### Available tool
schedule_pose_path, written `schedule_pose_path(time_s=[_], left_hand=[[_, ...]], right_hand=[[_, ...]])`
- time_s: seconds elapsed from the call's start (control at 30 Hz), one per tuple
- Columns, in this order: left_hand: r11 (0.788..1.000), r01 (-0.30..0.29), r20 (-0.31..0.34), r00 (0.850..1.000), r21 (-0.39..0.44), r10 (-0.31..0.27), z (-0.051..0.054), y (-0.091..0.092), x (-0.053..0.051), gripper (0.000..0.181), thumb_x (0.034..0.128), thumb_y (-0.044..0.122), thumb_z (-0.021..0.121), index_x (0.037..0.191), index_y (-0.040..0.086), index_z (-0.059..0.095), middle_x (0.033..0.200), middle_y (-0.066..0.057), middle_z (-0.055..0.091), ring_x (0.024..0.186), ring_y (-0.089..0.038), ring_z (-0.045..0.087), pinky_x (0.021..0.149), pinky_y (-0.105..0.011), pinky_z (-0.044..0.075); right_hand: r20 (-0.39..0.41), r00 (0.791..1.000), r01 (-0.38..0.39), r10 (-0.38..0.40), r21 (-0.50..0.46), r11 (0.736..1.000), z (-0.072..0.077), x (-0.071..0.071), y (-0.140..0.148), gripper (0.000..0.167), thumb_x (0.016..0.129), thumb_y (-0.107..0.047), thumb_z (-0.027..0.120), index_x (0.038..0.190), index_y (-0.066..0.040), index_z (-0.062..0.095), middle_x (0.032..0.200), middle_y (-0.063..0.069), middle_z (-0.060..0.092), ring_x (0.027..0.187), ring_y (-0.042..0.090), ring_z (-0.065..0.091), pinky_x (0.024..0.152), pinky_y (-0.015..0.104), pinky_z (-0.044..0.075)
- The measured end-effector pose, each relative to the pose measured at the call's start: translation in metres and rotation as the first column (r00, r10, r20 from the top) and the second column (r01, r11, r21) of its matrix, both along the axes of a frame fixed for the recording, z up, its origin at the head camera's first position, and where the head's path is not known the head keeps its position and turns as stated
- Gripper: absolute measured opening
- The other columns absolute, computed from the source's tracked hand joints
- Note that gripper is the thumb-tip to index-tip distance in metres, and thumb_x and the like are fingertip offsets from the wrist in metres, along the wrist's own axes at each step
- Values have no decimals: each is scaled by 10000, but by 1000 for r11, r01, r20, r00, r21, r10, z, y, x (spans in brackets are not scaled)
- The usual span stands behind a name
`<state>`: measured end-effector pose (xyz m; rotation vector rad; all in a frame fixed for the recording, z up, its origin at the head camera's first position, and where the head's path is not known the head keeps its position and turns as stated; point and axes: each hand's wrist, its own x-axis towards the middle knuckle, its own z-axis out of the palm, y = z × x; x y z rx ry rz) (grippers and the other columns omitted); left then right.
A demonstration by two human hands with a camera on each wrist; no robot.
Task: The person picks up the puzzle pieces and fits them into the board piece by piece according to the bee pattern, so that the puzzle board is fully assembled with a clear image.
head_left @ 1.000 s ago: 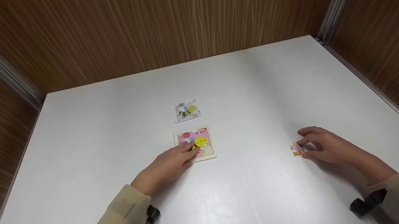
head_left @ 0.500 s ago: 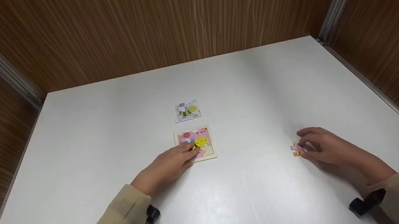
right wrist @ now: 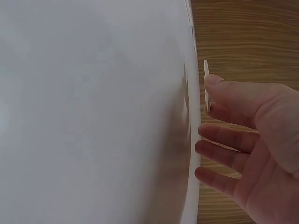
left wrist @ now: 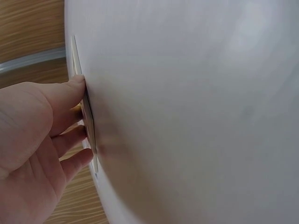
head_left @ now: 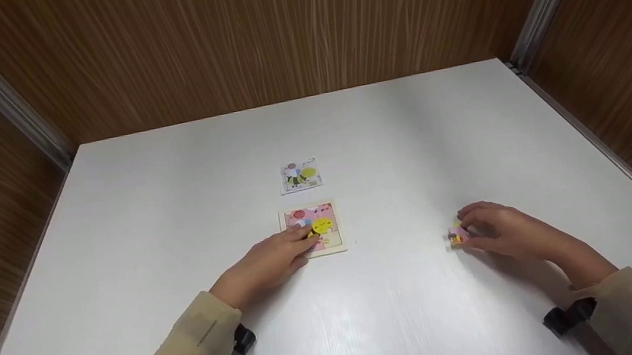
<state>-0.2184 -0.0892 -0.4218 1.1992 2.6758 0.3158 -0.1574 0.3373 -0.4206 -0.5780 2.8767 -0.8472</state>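
My left hand (head_left: 275,259) rests on a small square jigsaw puzzle (head_left: 330,240) in a pale wooden frame. Its fingers lie fairly straight over the picture, covering the left and lower part; in the left wrist view the thumb (left wrist: 77,81) touches the frame's edge. Pink, yellow and black picture parts show, with a bare cream patch at the lower right. Over to the right, my right hand (head_left: 503,229) pinches a pink and yellow puzzle piece (head_left: 456,234) between thumb and finger. Seen edge-on in the right wrist view, the puzzle piece (right wrist: 207,88) is lifted off the table; the other fingers are apart from it.
Behind the puzzle lies a square picture card (head_left: 300,176) with a bee on it. The white table (head_left: 170,184) is bounded by brown wood-grain panels (head_left: 284,29) at the back and both sides.
My right hand has lifted the puzzle piece and moved a little left with it. My left hand keeps its place on the puzzle. The head view has shifted slightly.
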Motion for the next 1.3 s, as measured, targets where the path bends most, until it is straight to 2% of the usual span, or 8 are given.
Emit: schedule_pose_path(time_s=[0.23,0.5,0.7,1.07,1.3], left_hand=[[1000,3,-7,1000,-6,-3,-4,0,-1,468,956,229,523,1403,128,428,1471,-83,337,1341,-234,310,1061,-407,285],[1000,-14,-2,1000,-11,14,-6,-1,-3,466,962,245,512,1407,145,421,1477,-76,326,1347,-224,300,1063,-403,281],[999,-27,13,1000,-22,28,-5,0,-2,469,961,247,514,1412,164,415,1483,-55,319,1352,-210,290,1069,-395,271],[999,-22,14,1000,-36,23,-2,1,-2,470,965,238,507,1417,158,405,1483,-56,314,1356,-213,278,1072,-392,267],[1000,-19,14,1000,-25,19,-2,1,-1,461,969,218,497,1414,133,408,1471,-80,334,1355,-220,280,1073,-392,267]], right_hand=[[-7,999,-34,34,6,999,7,-9,-15,269,825,-199,714,1054,-75,645,1250,115,534,1163,309,495,911,465,418],[-16,996,-89,90,16,996,17,-23,-35,233,853,-192,680,1063,-107,623,1283,112,518,1193,303,468,910,477,419],[-50,992,-113,114,34,993,17,-31,-50,214,855,-234,678,1044,-145,633,1267,85,535,1181,272,485,915,461,421],[-115,974,-191,196,54,980,21,-45,-78,206,844,-203,688,1020,-111,632,1230,97,565,1158,265,508,915,445,432],[-122,968,-214,221,70,974,20,-55,-102,213,844,-226,690,1008,-101,639,1203,96,585,1139,242,522,923,423,436]])
